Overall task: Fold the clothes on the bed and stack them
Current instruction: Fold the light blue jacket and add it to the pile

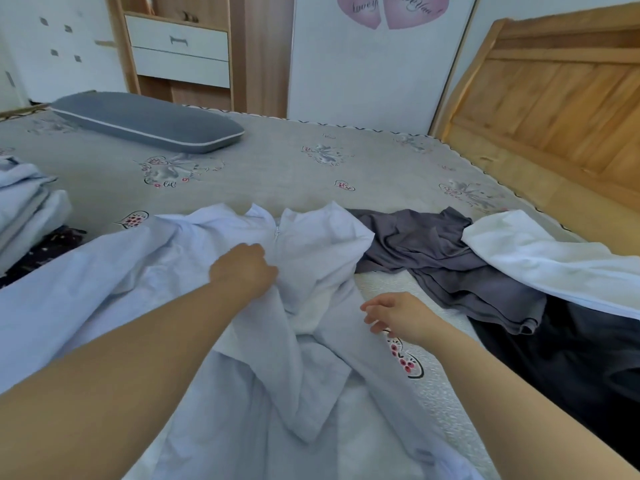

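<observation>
A: Gripping the pale blue shirt [311, 244] near its collar, the left hand [242, 270] bunches cloth on the bed [277, 168].
B: And the right hand [398, 315]?
A: Hovering beside it, fingers loosely apart. Folded stack [24, 209] far left.

The pale blue garment [304, 258] is seen as thin, matt, creased cloth with a small zip at its neck. The grey garment [446, 258] looks soft and matt. The bed cover [277, 168] is matt, finely textured fabric; the headboard [554, 98] is smooth, lightly glossy wood.
</observation>
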